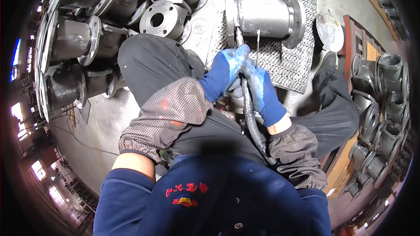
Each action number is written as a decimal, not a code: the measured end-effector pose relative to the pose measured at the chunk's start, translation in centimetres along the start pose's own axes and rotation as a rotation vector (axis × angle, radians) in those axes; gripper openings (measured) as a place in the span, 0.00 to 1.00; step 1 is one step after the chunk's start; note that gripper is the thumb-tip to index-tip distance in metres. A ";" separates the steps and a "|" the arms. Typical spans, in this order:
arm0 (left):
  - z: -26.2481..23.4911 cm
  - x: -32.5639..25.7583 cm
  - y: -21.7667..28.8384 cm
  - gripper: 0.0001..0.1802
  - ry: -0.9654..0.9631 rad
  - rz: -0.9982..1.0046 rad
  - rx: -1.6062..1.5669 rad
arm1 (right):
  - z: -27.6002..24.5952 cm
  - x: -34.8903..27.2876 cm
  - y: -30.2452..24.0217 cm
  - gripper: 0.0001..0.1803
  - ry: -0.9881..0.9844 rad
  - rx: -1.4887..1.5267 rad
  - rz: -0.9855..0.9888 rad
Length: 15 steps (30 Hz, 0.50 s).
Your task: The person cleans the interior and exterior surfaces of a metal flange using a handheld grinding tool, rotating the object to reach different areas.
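Both blue-gloved hands at frame centre, left hand (223, 73) and right hand (261, 91) grips wrapped around hose-fed grinder (247, 100), tip on grey valve casting (261, 9), upper centre

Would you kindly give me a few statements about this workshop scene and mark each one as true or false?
1. Both hands wear blue gloves. True: the left hand and the right hand are both in blue gloves.
2. The hands grip a tool with a dark ribbed hose. True.
3. The tool's tip points at a wooden box. False: it meets a grey flanged valve body.
4. The valve body lies on bare concrete. False: it rests on a metal mesh mat.
5. More flanged castings are stacked at the person's left. True.
6. The person wears short sleeves with bare forearms. False: checked sleeve covers cover the forearms.
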State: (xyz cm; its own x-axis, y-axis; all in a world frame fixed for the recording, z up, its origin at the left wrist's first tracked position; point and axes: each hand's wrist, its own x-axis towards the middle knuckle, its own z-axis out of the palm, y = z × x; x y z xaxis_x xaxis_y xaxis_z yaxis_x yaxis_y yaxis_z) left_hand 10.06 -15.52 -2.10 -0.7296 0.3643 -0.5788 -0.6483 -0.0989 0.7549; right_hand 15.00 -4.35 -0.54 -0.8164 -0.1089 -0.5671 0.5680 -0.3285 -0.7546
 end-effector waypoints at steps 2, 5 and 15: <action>-0.1 0.6 -1.3 0.18 0.009 0.040 0.055 | -0.2 -0.3 0.7 0.16 0.056 0.132 0.088; 0.2 0.6 -1.7 0.18 0.082 0.037 0.072 | -0.6 -0.5 0.8 0.17 0.005 0.103 0.012; 0.2 0.1 -1.7 0.19 0.060 0.049 0.018 | -1.0 -0.5 1.4 0.17 -0.024 -0.029 -0.023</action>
State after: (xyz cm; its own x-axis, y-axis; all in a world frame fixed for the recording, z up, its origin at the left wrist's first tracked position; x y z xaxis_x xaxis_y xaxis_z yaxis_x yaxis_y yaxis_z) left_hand 11.12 -15.10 -3.41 -0.7725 0.3029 -0.5581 -0.6079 -0.0986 0.7879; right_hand 16.26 -3.82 -1.64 -0.8313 -0.1239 -0.5418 0.5516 -0.3035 -0.7770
